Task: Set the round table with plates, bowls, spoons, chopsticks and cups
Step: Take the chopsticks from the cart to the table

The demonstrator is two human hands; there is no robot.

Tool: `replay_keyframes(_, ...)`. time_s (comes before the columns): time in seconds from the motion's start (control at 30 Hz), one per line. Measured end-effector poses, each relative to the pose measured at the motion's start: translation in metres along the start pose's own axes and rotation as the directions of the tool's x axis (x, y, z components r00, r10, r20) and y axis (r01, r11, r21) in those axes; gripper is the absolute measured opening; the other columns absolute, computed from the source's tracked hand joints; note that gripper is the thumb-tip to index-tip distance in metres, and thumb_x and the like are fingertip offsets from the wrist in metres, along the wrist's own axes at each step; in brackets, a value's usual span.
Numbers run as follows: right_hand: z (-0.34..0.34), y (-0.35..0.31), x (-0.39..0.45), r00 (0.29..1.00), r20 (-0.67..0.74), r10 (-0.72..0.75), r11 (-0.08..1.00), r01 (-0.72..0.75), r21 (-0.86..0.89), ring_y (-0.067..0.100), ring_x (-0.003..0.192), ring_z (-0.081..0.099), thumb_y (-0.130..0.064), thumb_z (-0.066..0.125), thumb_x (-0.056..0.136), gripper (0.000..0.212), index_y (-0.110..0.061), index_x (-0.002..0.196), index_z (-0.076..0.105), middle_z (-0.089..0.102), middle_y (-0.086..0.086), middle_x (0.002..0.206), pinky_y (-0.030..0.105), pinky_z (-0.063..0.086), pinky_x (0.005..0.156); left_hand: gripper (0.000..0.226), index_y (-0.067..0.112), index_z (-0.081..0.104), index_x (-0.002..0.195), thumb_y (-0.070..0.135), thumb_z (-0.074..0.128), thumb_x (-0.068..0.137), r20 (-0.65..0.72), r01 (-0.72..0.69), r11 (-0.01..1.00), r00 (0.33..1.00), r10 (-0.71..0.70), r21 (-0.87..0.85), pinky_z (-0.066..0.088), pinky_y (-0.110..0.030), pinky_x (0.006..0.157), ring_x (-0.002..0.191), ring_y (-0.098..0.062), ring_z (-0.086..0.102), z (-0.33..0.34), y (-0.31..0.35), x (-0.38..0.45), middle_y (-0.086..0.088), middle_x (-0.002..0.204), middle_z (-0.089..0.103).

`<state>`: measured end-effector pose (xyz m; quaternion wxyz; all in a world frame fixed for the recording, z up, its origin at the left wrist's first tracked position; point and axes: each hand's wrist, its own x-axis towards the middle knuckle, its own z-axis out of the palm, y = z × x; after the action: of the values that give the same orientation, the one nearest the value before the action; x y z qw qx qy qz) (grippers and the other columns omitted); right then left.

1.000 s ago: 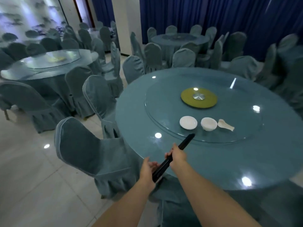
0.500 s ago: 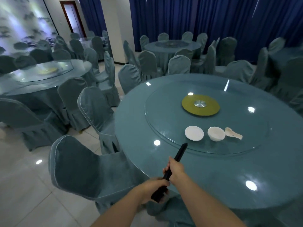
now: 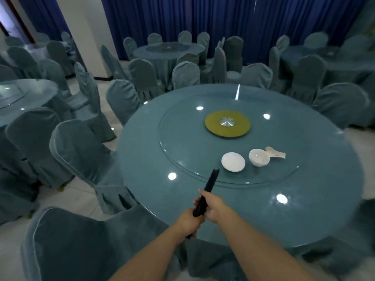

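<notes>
Holding: both hands close around one bundle of black chopsticks (image 3: pixel 211 184), over the near edge of the round worktop (image 3: pixel 142 159).
Left hand (image 3: pixel 189 221): its grip is wrapped tight around the lower end of the bundle; the very bottom tip just pokes out under the fist.
Right hand (image 3: pixel 213 205): its grip is clamped on the sticks just above the left, fingers curled over them.
Chopsticks: tilted up and away, tips pointing toward the plate; how many sticks are in the bundle I cannot tell.
Plate (image 3: pixel 233 161): small, white, on the glass turntable (image 3: pixel 182 128) near its front rim.
Bowl (image 3: pixel 259 157): white, just right of the plate, apart from it.
Spoon (image 3: pixel 275 153): white, lying just beside the bowl's right side; its bowl end is partly hidden behind the bowl.
Centre: a yellow-green disc (image 3: pixel 227 124) with a metal hub.
Chairs: a covered chair (image 3: pixel 85 159) stands at the left; another (image 3: pixel 81 246) is cut off by the bottom edge.
Background: other tables and chairs are blurred.
</notes>
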<state>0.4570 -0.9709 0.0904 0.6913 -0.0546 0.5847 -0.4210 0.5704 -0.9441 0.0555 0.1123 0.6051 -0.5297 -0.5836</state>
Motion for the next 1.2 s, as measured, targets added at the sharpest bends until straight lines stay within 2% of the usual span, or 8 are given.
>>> replay_keyframes(0.2,-0.024,-0.051,0.055,1.0,0.015,0.016,0.992,-0.013,-0.128,0.024,0.08,0.063,-0.024,0.065,0.092,0.023,-0.005,0.104,0.063,0.065,0.011,0.094,0.033,0.053,0.067,0.006,0.014,0.052,0.086,0.019,0.051,0.084,-0.015,0.041,0.999,0.999,-0.041,0.025,0.035,-0.019,0.036,0.035,-0.012,0.047,-0.003,0.027,0.057,-0.002,0.058,0.048)
replay_keyframes(0.37,-0.041,-0.097,0.097,0.999,-0.027,0.021,0.977,-0.026,-0.213,0.024,0.091,0.064,-0.029,0.061,0.094,0.03,-0.01,0.116,0.058,0.064,0.011,0.11,0.034,0.05,0.075,0.009,0.015,0.046,0.076,0.017,0.051,0.084,-0.069,0.084,0.989,0.995,-0.075,0.125,0.032,-0.017,0.035,0.032,-0.012,0.044,-0.016,0.061,0.102,-0.002,0.056,0.045)
replay_keyframes(0.57,-0.051,-0.156,0.133,0.996,-0.082,-0.033,0.948,0.005,-0.319,0.021,0.076,0.062,-0.028,0.056,0.095,0.026,-0.01,0.115,0.057,0.065,0.01,0.097,0.031,0.048,0.067,0.017,0.014,0.051,0.069,0.018,0.054,0.085,-0.18,0.118,0.971,0.98,-0.081,0.206,0.038,-0.02,0.042,0.043,-0.015,0.049,-0.047,0.114,0.167,-0.003,0.054,0.051)
replay_keyframes(0.63,-0.051,-0.168,0.144,0.995,-0.09,-0.03,0.943,-0.001,-0.333,0.023,0.075,0.062,-0.03,0.057,0.094,0.027,-0.01,0.113,0.058,0.066,0.011,0.097,0.029,0.048,0.064,0.015,0.012,0.058,0.077,0.021,0.054,0.088,-0.201,0.131,0.964,0.976,-0.085,0.231,0.042,-0.022,0.05,0.054,-0.017,0.055,-0.057,0.126,0.186,-0.002,0.059,0.054)
replay_keyframes(0.77,-0.048,-0.189,0.17,0.996,-0.089,-0.022,0.95,-0.006,-0.312,0.022,0.07,0.061,-0.027,0.057,0.094,0.02,-0.011,0.105,0.058,0.065,0.01,0.09,0.027,0.044,0.06,0.029,0.0,0.064,0.108,0.021,0.054,0.092,-0.212,0.169,0.933,0.972,-0.103,0.319,0.052,-0.032,0.07,0.093,-0.028,0.068,-0.08,0.14,0.234,-0.016,0.099,0.069)
replay_keyframes(0.9,-0.041,-0.2,0.208,0.989,-0.151,0.001,0.959,-0.043,-0.28,0.02,0.068,0.062,-0.028,0.057,0.093,0.023,-0.01,0.108,0.059,0.065,0.01,0.089,0.027,0.047,0.061,0.03,0.003,0.064,0.114,0.021,0.052,0.092,-0.229,0.196,0.895,0.967,-0.109,0.401,0.046,-0.025,0.065,0.082,-0.022,0.062,-0.104,0.141,0.294,-0.008,0.092,0.064)
replay_keyframes(1.07,-0.034,-0.204,0.247,0.975,-0.219,0.038,0.963,-0.095,-0.253,0.02,0.067,0.065,-0.028,0.059,0.09,0.024,-0.01,0.107,0.061,0.069,0.01,0.089,0.026,0.048,0.059,0.035,0.006,0.062,0.119,0.027,0.051,0.094,-0.236,0.219,0.832,0.966,-0.109,0.51,0.052,-0.032,0.085,0.106,-0.031,0.064,-0.124,0.132,0.358,-0.014,0.113,0.068)
replay_keyframes(1.2,-0.027,-0.207,0.275,0.973,-0.218,0.075,0.963,-0.127,-0.236,0.017,0.058,0.063,-0.026,0.06,0.091,0.02,-0.01,0.104,0.06,0.067,0.009,0.084,0.025,0.045,0.055,0.033,0.007,0.061,0.119,0.027,0.052,0.094,-0.226,0.229,0.823,0.966,-0.125,0.521,0.051,-0.033,0.084,0.107,-0.031,0.064,-0.131,0.127,0.396,-0.014,0.113,0.067)
